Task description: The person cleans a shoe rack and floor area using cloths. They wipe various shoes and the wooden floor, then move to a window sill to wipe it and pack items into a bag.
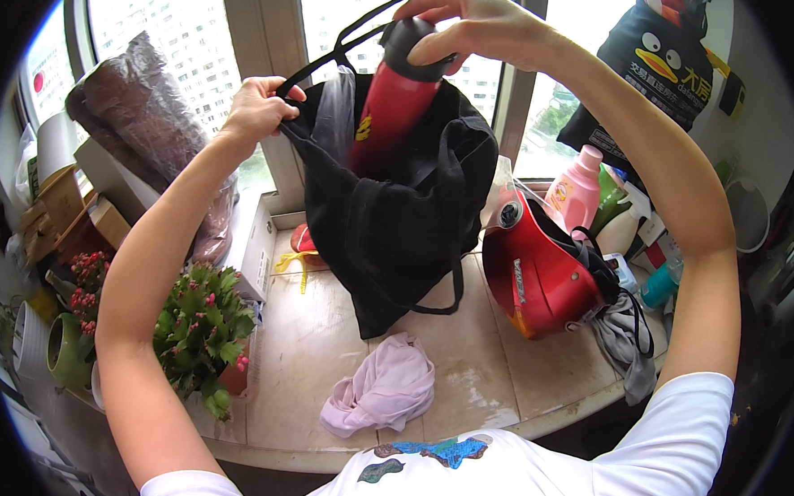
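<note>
My left hand grips the rim and strap of a black cloth tote bag, which hangs above the tiled ledge. With my right hand I hold a red bottle by its black lid. The bottle is tilted, and its lower end is inside the bag's mouth, where the base is hidden. Clear plastic shows in the bag to the left of the bottle. Below the bag, a crumpled pale pink cloth lies on the tiled ledge.
A red helmet sits right of the bag, before a pink detergent bottle. Potted flowering plants stand at left, beneath a plastic-wrapped bundle. Another black bag hangs at upper right. Windows line the back.
</note>
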Demonstrator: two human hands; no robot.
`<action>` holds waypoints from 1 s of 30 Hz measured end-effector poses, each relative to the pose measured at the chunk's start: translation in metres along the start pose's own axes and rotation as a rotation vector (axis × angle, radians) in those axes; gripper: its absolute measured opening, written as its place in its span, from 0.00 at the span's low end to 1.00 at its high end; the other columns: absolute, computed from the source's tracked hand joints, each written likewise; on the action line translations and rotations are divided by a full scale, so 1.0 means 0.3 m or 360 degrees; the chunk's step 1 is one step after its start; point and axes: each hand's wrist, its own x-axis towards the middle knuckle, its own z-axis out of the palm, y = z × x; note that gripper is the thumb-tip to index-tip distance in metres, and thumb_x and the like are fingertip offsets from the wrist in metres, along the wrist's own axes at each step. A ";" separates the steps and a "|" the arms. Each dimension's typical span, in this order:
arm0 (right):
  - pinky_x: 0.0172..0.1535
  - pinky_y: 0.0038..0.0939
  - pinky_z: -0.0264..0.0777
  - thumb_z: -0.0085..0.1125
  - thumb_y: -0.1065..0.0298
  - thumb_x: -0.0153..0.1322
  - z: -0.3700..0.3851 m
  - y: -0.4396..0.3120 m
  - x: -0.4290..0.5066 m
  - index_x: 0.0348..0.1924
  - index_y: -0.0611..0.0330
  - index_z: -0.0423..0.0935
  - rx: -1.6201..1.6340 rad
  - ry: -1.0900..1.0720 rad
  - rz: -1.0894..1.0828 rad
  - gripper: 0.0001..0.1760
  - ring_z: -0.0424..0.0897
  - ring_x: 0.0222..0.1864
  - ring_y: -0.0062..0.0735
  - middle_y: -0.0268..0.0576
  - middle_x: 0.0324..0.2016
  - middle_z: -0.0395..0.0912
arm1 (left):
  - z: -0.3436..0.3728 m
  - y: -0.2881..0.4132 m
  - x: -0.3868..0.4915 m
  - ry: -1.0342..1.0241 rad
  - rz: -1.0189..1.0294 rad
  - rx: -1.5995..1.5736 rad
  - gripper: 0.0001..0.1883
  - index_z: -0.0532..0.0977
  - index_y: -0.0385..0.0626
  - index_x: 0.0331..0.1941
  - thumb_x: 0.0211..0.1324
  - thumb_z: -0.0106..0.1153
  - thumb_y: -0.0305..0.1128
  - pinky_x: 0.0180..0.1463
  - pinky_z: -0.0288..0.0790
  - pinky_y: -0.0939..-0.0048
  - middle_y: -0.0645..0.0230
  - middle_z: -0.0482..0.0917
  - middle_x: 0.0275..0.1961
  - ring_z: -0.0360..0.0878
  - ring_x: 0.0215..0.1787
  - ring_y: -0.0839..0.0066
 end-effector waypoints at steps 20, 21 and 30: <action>0.43 0.34 0.81 0.56 0.62 0.65 -0.134 -0.284 -0.456 0.54 0.67 0.79 -0.0135 0.0999 -0.0344 0.26 0.84 0.39 0.35 0.46 0.41 0.84 | 0.065 0.247 -0.419 -0.0326 0.0951 0.0926 0.28 0.80 0.39 0.52 0.58 0.68 0.51 0.46 0.77 0.67 0.59 0.86 0.43 0.84 0.43 0.68; 0.44 0.34 0.81 0.57 0.62 0.65 -0.132 -0.298 -0.489 0.54 0.66 0.79 -0.0099 0.1007 -0.0332 0.26 0.84 0.40 0.35 0.46 0.42 0.84 | 0.106 0.234 -0.450 -0.0204 0.1051 0.1172 0.30 0.80 0.39 0.53 0.57 0.68 0.52 0.48 0.77 0.63 0.56 0.85 0.45 0.84 0.45 0.62; 0.53 0.33 0.78 0.63 0.62 0.60 -0.292 -0.261 -0.876 0.60 0.63 0.76 0.0104 0.1180 0.0013 0.34 0.83 0.46 0.33 0.47 0.49 0.82 | 0.110 0.195 -0.112 0.0193 0.1304 0.0795 0.14 0.82 0.48 0.42 0.50 0.59 0.19 0.44 0.74 0.69 0.66 0.80 0.38 0.80 0.39 0.71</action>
